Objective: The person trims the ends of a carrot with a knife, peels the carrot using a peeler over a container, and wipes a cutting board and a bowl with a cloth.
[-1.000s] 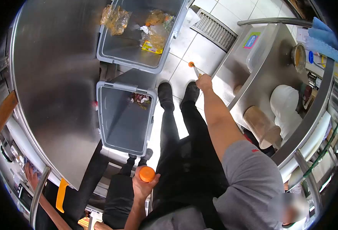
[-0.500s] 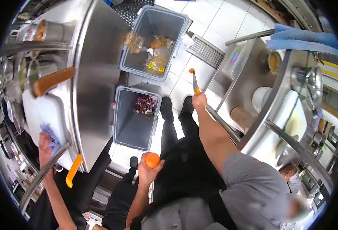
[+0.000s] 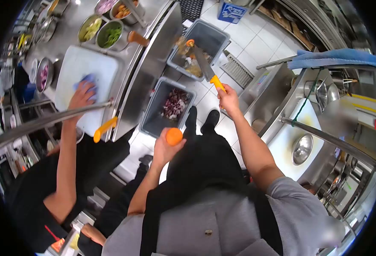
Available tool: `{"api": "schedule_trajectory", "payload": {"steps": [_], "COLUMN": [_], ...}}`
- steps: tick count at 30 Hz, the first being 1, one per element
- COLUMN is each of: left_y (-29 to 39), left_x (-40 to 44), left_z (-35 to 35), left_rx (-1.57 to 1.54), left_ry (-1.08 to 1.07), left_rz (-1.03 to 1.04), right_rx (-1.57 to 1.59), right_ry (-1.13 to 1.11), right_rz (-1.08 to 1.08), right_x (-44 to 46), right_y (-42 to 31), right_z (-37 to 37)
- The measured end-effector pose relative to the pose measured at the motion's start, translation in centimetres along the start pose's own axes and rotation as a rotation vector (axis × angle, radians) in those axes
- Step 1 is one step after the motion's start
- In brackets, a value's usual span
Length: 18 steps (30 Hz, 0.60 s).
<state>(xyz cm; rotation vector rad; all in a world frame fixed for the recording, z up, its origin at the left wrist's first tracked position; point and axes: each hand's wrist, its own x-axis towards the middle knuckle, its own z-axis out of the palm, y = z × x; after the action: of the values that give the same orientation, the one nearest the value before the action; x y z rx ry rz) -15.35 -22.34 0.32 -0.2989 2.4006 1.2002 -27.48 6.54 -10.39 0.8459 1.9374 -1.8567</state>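
My left hand is wrapped round a thick carrot, whose round orange end faces up. In my right hand is the yellow handle of a large knife. Its blade points away from me, over a grey bin holding plastic wrappers and scraps. A small orange carrot piece shows at the blade's tip; whether it still touches the blade I cannot tell. Nearer to me stands a second grey bin with chopped purple-and-white pieces in it.
At left, another person's hand presses a blue cloth on a white cutting board. Metal pots of vegetables stand behind it. A yellow handle juts from the counter edge. At right, a metal bowl sits on another board.
The knife has swung left, from above the floor tiles to over the far bin, with the carrot piece at its tip. My left hand still grips the carrot. The view has shifted.
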Motion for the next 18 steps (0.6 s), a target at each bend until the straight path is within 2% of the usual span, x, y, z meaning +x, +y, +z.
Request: {"api": "schedule_trajectory", "payload": {"steps": [3, 5, 7, 8, 9, 11, 12, 16, 18], "left_y": [-0.9, -2.1, -3.5, -4.0, -4.3, -4.8, -4.7, -3.9, -3.7], "left_x": [-1.0, -1.9, -2.7, -2.8, -2.8, -3.0, -3.1, -2.7, -2.3], "left_z": [-1.5, -1.9, -2.3, -2.3, -2.3, -2.6, -2.8, -3.4, -3.3], "left_rx": [-0.002, -0.001, -0.001, -0.005, -0.006, 0.027, 0.040, 0.055, 0.054], "left_ry": [-0.004, 0.034, 0.048, 0.055, 0.054, 0.034, 0.027, 0.046, 0.040], "left_rz": [0.007, -0.027, -0.024, -0.005, -0.005, -0.002, 0.002, 0.036, 0.075], "right_rx": [-0.149, -0.194, -0.502, -0.581, -0.581, -0.772, -0.641, -0.463, -0.393], "right_ry": [-0.146, -0.219, -0.303, -0.294, -0.293, -0.176, -0.176, -0.144, -0.085], "right_rz": [0.019, 0.014, -0.205, -0.094, -0.094, 0.334, 0.299, 0.292, 0.429], "right_x": [-4.0, -4.1, -4.8, -4.8, -4.6, -4.6, -4.9, -5.6, -5.4], "right_y": [0.3, 3.1, 4.6, 5.0, 4.8, 4.5, 4.6, 5.0, 5.4], "right_z": [1.5, 1.4, 2.1, 1.9, 2.3, 3.1, 2.9, 2.2, 1.2]}}
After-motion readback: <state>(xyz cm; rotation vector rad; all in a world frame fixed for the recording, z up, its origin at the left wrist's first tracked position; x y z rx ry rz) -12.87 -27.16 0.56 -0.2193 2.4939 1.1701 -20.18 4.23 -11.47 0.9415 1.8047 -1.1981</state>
